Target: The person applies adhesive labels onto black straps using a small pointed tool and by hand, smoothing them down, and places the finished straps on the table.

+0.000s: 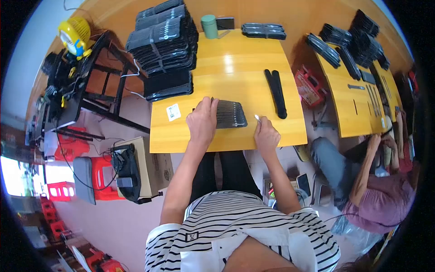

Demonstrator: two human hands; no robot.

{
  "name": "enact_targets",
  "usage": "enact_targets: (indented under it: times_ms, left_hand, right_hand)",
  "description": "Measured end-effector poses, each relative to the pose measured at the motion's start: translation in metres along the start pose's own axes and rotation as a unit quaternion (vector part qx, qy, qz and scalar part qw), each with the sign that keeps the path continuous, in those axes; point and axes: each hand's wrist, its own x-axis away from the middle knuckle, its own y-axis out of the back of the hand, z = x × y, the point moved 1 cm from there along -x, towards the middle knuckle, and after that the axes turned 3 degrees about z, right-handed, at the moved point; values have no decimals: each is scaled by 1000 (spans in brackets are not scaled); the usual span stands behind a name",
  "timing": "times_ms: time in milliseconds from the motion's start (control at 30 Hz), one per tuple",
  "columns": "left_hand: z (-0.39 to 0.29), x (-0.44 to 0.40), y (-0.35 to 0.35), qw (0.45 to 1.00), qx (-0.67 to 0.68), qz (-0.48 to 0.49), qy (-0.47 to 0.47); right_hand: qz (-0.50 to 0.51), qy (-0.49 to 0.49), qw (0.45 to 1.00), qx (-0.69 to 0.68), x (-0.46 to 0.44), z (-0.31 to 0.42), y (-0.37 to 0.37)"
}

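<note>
A flat panel of dark strips lying side by side [231, 114], with a row of small white marks along its right end, lies near the front edge of the yellow table [213, 140]. My left hand [202, 122] is closed on the panel's left end. To the right of it, my right hand [267, 136] pinches a small white-tipped object [257, 118] whose kind I cannot make out. Beyond that hand rest two long black strips with rounded ends [275, 94], overlapping at the near end. A white printed card [173, 112] lies left of my left hand.
Tall banded stacks of black strips [158, 45] stand at the back left. A green canister [210, 26] and another bundle [263, 31] sit at the back. On the right, a co-worker [376, 195] sits by a second table [342, 109]. A cardboard box [156, 170] is on the floor.
</note>
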Motion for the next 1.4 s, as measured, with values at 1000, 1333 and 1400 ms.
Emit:
enact_targets:
  times_ms: [1000,1333,1400]
  left_hand:
    - [131,82,96,919,265,-205,206]
    - [139,81,103,837,475,-62,266]
    - [144,76,103,812,493,-26,311]
  right_hand:
    - [275,-134,749,-587,-11,101,62]
    - [157,-96,774,-606,-11,157,17]
    - [97,-46,846,-522,-16,166,16]
